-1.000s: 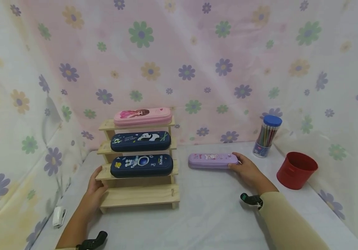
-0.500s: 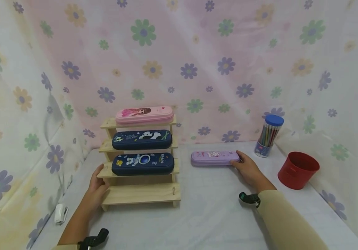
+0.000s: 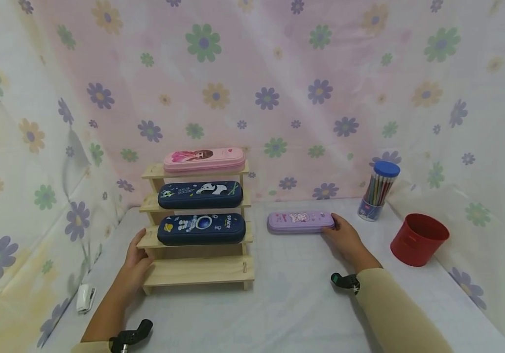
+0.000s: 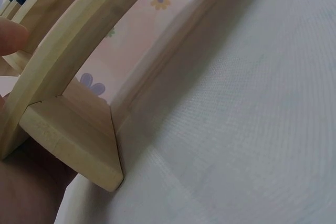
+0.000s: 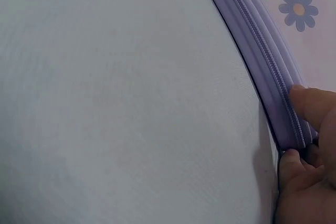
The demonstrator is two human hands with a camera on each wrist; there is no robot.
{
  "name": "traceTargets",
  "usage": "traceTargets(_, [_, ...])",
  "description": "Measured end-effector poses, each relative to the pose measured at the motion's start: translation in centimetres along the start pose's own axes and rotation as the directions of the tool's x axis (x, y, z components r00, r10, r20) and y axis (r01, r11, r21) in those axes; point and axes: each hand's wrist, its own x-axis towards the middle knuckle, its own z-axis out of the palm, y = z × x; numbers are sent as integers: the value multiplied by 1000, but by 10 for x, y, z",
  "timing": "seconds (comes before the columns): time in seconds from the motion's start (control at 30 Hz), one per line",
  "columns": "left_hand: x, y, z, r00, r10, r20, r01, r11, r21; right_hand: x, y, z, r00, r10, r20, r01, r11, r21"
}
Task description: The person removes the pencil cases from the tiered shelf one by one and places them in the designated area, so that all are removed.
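My right hand [image 3: 342, 238] pinches the right end of a lilac zip pencil case [image 3: 296, 222], which lies flat on the white cloth. In the right wrist view, the thumb [image 5: 312, 103] is on the zipped side of the case [image 5: 262, 61], with fingertips at its end. At the left, my left hand [image 3: 134, 267] holds the left side of a stepped wooden rack [image 3: 199, 271], its thumb near the front of a shelf. Its fingers are partly hidden behind the wood. On the rack's upper shelves lie a pink pencil case [image 3: 204, 160], a panda case [image 3: 200, 194] and a navy space case [image 3: 201, 229].
A clear tub of pencils with a blue lid [image 3: 379, 189] stands at the back right. Nearer, a red bucket [image 3: 419, 240] stands beside my right forearm. A white stapler [image 3: 85, 298] lies by the left edge. Flowered cloth [image 3: 278, 73] hangs behind and at both sides.
The lilac pencil case and my right hand have shifted very slightly left over the last half second. My left hand stays at the rack. The head view has tilted a little.
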Motion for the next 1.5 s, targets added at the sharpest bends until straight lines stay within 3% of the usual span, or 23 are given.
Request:
traceTargets(0.4, [0,0,1,1000,-1,-4,1,1000,-26,-6,0,4,1000,18,-22,-19,1000,-13])
traceTargets(0.77, [1,-3,0,1000,15,7,-14,999,-34,-31,-5,5,996,87,-2,-86,987,138])
traceTargets(0.93, [1,-5,0,1000,10,9,-10,1000,-21,-43,-13,13,986,159,-54,-133,936,326])
traceTargets(1.07, [-1,-5,-1,1000,11,6,-11,1000,-8,-50,-22,16,976,192,-102,-149,934,324])
traceTargets(1.27, [-1,-2,1,1000,-9,-2,9,1000,6,-64,-40,14,977,143,-158,-90,949,301])
traceTargets(1.5, [-1,-1,1,999,-29,-17,29,1000,-1,-79,-75,19,995,28,-100,0,963,270])
